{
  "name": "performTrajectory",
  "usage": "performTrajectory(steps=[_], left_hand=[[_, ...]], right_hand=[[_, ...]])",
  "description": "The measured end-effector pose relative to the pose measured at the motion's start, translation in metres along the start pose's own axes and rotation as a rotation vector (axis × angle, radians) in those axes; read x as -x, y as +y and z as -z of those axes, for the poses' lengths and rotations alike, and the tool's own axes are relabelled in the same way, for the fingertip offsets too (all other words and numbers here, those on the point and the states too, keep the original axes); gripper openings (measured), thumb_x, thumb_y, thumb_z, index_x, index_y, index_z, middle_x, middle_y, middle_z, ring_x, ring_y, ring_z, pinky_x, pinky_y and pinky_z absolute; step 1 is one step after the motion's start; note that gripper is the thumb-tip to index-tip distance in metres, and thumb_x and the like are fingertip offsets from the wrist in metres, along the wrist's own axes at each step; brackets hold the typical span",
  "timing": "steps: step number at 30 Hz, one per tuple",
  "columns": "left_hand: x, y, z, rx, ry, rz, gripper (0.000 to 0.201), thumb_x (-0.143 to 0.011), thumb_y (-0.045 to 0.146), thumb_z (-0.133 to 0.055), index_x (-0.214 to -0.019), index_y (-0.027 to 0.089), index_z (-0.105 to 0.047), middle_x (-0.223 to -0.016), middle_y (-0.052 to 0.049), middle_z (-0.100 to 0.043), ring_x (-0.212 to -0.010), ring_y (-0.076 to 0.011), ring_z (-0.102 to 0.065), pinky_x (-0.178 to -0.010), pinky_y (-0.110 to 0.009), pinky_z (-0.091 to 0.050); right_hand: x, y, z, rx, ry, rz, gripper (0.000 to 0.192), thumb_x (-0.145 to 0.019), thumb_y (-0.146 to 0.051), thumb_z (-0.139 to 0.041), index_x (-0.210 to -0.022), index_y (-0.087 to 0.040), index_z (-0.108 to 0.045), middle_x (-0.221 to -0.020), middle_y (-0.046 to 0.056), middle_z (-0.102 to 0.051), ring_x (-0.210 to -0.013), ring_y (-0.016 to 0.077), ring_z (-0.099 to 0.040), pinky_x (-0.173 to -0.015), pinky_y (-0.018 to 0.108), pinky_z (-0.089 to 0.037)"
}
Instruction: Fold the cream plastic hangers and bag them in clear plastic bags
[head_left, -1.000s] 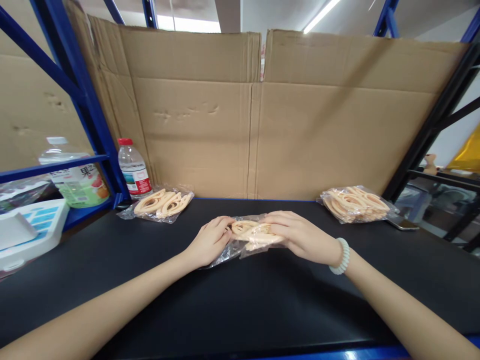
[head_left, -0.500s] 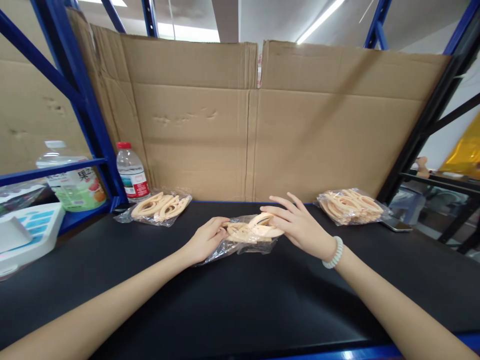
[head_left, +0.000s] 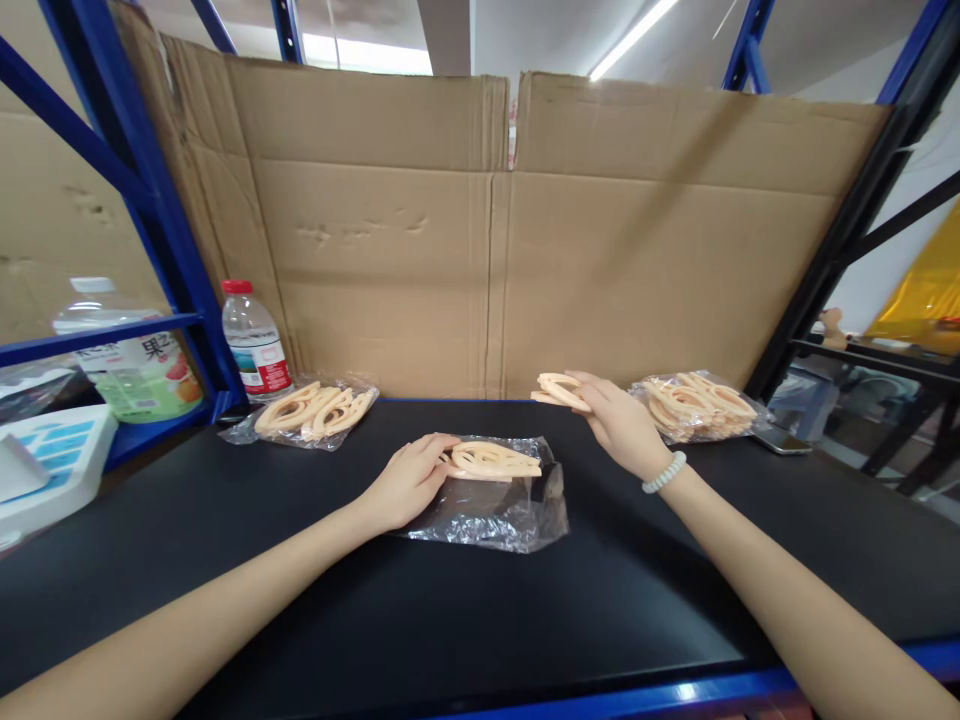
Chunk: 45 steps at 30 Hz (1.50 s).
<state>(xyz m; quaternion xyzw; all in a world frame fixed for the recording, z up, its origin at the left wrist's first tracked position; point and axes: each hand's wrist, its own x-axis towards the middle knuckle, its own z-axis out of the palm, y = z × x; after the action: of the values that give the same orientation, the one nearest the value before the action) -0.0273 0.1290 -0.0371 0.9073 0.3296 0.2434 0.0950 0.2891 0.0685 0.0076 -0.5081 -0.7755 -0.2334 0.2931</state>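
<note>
My left hand (head_left: 411, 482) is closed on the left end of a clear plastic bag (head_left: 487, 520), and its fingertips reach the beige pieces (head_left: 491, 460) there. These are flat, with oval openings, and rest on the bag on the black tabletop (head_left: 630, 590). To the right and higher, my right hand (head_left: 616, 418) grips a beige loop-shaped piece (head_left: 561, 390) above the surface, apart from the bag. It may be more than one piece stacked; I cannot tell. The fingers partly cover its right end.
Bagged beige pieces lie at back left (head_left: 315, 412) and back right (head_left: 701, 405), the latter near a phone (head_left: 784, 440). A red-capped bottle (head_left: 257, 345) stands by the blue frame (head_left: 154, 250). Behind rises a cardboard wall (head_left: 390, 260); a white tray with blue compartments (head_left: 56, 460) sits left.
My right hand has moved up and away from the bag with a beige loop-shaped piece in it. The bag now lies flatter and spreads toward me. My left hand stays on its left end.
</note>
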Motion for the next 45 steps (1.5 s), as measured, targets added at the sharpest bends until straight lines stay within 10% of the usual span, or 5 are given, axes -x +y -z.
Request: performTrajectory(steps=[7, 19, 26, 32, 45], left_hand=[[0.004, 0.02, 0.001, -0.018, -0.094, -0.022, 0.036, -0.093, 0.025, -0.035, -0.127, 0.022, -0.047, -0.134, -0.008, -0.053, -0.124, -0.0229, -0.047, -0.106, -0.044, -0.034], [0.007, 0.027, 0.003, -0.035, -0.084, -0.011, 0.035, -0.093, 0.028, -0.039, -0.125, 0.022, -0.049, -0.132, -0.008, -0.055, -0.121, -0.024, -0.049, -0.106, -0.045, -0.034], [0.006, 0.026, 0.002, -0.034, -0.035, 0.006, 0.033, -0.092, 0.028, -0.039, -0.122, 0.022, -0.052, -0.127, -0.006, -0.059, -0.117, -0.0234, -0.053, -0.103, -0.044, -0.037], [0.005, 0.023, 0.003, 0.001, 0.012, 0.031, 0.032, -0.092, 0.029, -0.039, -0.118, 0.019, -0.055, -0.122, -0.008, -0.062, -0.114, -0.0248, -0.055, -0.098, -0.043, -0.043], [0.003, 0.016, -0.004, 0.039, 0.094, 0.044, 0.031, -0.089, 0.022, -0.037, -0.112, 0.018, -0.058, -0.114, -0.009, -0.064, -0.109, -0.0235, -0.057, -0.098, -0.042, -0.044]], right_hand=[[0.01, 0.009, -0.042, 0.174, -0.367, -0.081, 0.028, -0.091, -0.009, -0.039, -0.112, -0.016, -0.056, -0.129, 0.014, -0.054, -0.109, 0.0263, -0.054, -0.083, 0.039, -0.049], [0.016, 0.02, -0.05, -0.085, -0.421, 0.029, 0.059, -0.076, 0.003, -0.035, -0.132, -0.015, -0.043, -0.138, 0.014, -0.046, -0.13, 0.0237, -0.039, -0.102, 0.049, -0.037], [0.001, -0.004, -0.007, -0.409, -0.2, 0.015, 0.042, -0.07, 0.001, -0.038, -0.1, -0.014, -0.064, -0.104, 0.01, -0.067, -0.1, 0.0218, -0.06, -0.09, 0.041, -0.048], [-0.003, -0.038, 0.019, -0.691, -0.444, 0.126, 0.038, -0.064, 0.003, -0.037, -0.064, -0.019, -0.068, -0.066, -0.001, -0.069, -0.065, 0.0133, -0.064, -0.071, 0.028, -0.053], [0.002, -0.054, 0.001, -0.652, -0.442, 0.332, 0.056, -0.083, 0.005, -0.037, -0.124, -0.026, -0.06, -0.141, 0.002, -0.047, -0.134, 0.015, -0.037, -0.114, 0.041, -0.03]])
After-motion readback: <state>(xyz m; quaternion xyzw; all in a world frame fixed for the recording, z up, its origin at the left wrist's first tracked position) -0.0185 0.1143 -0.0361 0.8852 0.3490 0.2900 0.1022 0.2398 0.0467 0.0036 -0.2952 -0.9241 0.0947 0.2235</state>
